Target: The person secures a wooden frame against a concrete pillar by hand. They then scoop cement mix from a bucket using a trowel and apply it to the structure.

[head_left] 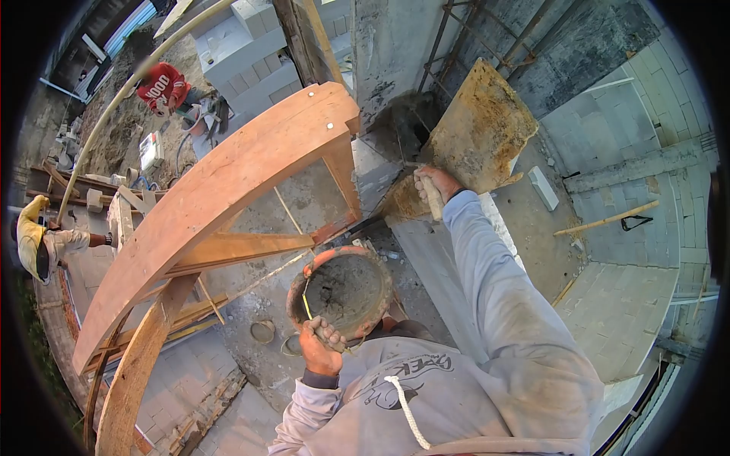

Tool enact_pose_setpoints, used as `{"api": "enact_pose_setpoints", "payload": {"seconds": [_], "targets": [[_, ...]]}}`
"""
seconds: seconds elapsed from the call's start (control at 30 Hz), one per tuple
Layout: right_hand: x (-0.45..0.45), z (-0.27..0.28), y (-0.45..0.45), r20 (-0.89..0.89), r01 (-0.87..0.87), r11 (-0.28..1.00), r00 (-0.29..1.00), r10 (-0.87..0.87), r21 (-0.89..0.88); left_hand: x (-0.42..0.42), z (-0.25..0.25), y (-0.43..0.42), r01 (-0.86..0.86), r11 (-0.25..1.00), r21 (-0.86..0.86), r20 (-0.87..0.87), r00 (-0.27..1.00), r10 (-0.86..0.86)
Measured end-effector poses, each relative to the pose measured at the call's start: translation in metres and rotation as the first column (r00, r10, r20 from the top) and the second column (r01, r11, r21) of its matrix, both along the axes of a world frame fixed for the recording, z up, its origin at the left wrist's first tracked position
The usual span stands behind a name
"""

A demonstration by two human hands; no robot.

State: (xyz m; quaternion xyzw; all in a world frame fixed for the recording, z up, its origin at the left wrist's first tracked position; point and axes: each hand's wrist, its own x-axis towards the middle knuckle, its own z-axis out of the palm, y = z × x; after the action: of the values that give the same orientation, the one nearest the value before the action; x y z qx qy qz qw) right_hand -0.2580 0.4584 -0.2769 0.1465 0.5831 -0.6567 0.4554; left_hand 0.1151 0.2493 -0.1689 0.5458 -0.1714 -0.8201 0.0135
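The right hand (441, 185) is gripping a pale wooden handle (434, 202) near a dark, seemingly unfinished patch (404, 125), the left hand (322, 346) is clenching a thin yellow strip (307, 305), and grey mortar (334, 292) is lying unused in the round orange-rimmed bucket (386, 292).

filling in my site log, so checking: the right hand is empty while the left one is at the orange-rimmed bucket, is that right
Not quite: the right hand isn't empty; the head view shows it gripping a wooden handle. The left hand is indeed at the orange-rimmed bucket.
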Motion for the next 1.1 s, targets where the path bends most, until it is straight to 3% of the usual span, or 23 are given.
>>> {"api": "enact_pose_setpoints", "payload": {"seconds": [0.13,0.23,0.37,0.4,0.47,0.53,0.6,0.7,0.77,0.9,1.0,1.1], "targets": [[0.003,-0.003,-0.004,-0.094,0.142,0.968,0.988,-0.125,0.208,0.004,0.000,0.008,0.018,1.000,-0.002,-0.001,1.000,-0.018],[0.017,0.022,-0.020,-0.198,0.113,0.899,0.980,-0.030,0.423,-0.007,0.004,0.008,0.008,1.000,-0.002,-0.008,1.000,-0.008],[0.063,0.054,-0.022,-0.303,0.092,0.885,0.951,0.057,0.456,-0.003,0.005,0.013,0.002,1.000,-0.001,-0.012,1.000,-0.002],[0.079,0.064,-0.015,-0.305,0.021,0.854,0.938,0.163,0.520,-0.001,0.003,0.013,-0.008,1.000,0.019,-0.030,0.999,0.009],[0.111,0.054,0.021,-0.429,-0.095,0.742,0.764,0.482,0.664,0.002,0.002,0.014,-0.025,1.000,0.018,-0.056,0.998,0.026],[0.160,0.077,0.045,-0.554,-0.016,0.600,0.366,0.748,0.800,-0.001,0.001,0.012,-0.018,1.000,0.008,-0.088,0.996,0.019],[0.197,0.103,0.052,-0.454,-0.149,0.508,0.286,0.844,0.849,-0.003,0.002,0.016,-0.008,1.000,0.002,-0.084,0.996,0.008],[0.223,0.114,0.032,-0.227,-0.221,0.234,0.058,0.972,0.947,-0.009,0.000,0.021,-0.030,0.999,0.010,-0.106,0.994,0.031],[0.229,0.081,0.010,-0.229,-0.179,0.228,0.012,0.973,0.957,-0.010,0.001,0.026,0.011,1.000,-0.017,-0.115,0.993,-0.013],[0.227,0.009,-0.052,0.005,-0.227,-0.055,-0.215,0.977,0.972,-0.010,0.010,0.041,0.058,0.998,-0.031,-0.142,0.988,-0.062],[0.241,-0.027,-0.064,-0.087,-0.372,0.097,0.044,0.995,0.923,-0.015,0.008,0.052,0.096,0.995,-0.021,-0.181,0.979,-0.098],[0.263,-0.031,-0.061,-0.148,-0.343,0.187,0.137,0.979,0.921,-0.018,0.014,0.065,0.096,0.995,0.014,-0.208,0.974,-0.091]]}}
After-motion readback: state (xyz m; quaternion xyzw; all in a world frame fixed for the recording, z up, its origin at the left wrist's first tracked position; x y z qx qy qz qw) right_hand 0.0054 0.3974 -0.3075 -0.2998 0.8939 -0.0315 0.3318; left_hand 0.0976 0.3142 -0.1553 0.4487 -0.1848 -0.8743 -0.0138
